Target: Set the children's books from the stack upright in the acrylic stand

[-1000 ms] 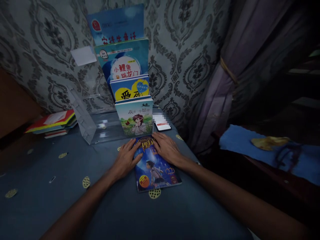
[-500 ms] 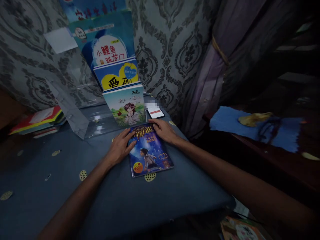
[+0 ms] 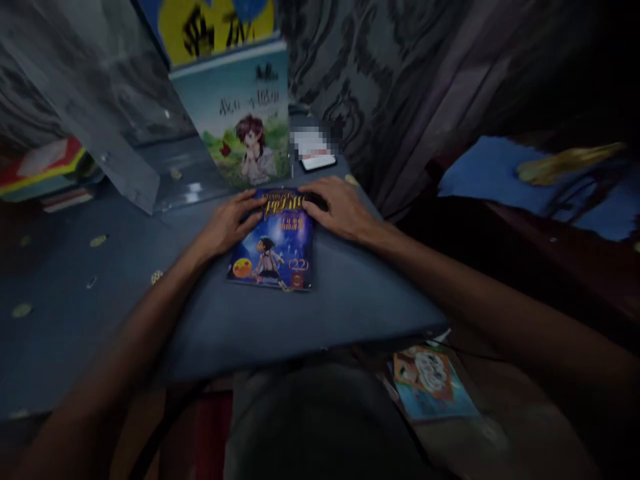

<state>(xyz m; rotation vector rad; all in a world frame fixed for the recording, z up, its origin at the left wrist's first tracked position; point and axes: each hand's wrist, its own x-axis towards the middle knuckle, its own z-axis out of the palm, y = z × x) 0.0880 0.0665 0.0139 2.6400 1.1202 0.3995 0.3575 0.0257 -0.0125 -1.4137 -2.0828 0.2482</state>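
Observation:
A blue paperback book [image 3: 273,243] marked 22 lies face up on the dark blue tablecloth [image 3: 240,327]. My left hand [image 3: 233,223] grips its upper left edge, thumb and fingertips on the cover. At the upper right corner my right hand [image 3: 340,207] has curled fingers and thumb against the edge. Just beyond stands a green-blue picture book [image 3: 240,127] with a drawn girl on its cover, upright in a clear plastic stand [image 3: 127,163]. A yellow and blue book [image 3: 220,30] rises behind it.
A phone [image 3: 317,160] lies right of the stand. Several stacked colourful books [image 3: 50,167] are at left. At right, a blue cloth [image 3: 480,180] carries dark glasses. Below the table's front edge lies an orange and blue book [image 3: 433,383]. A patterned curtain [image 3: 335,73] hangs behind.
My view has tipped downward, bringing in the floor and my lap. The paperback has turned slightly clockwise between my hands, its lower end swinging left. Both hands remain on it.

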